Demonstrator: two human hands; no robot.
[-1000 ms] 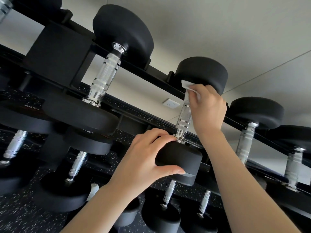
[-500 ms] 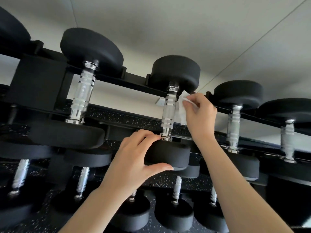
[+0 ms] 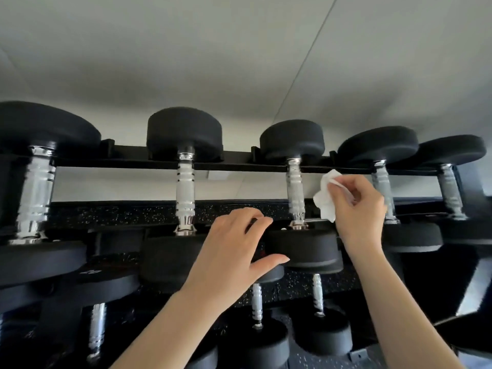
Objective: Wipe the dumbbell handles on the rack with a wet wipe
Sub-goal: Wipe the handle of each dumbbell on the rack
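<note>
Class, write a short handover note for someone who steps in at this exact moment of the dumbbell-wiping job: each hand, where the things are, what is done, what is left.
Left hand: grips the near end of the third dumbbell on the top rack, steadying it.
Right hand: pinches the wet wipe, held just right of that dumbbell's handle, not touching it.
Done: cannot tell from this view which handles are already wiped.
Left: probably the two handles to the right, then the lower rows.
</note>
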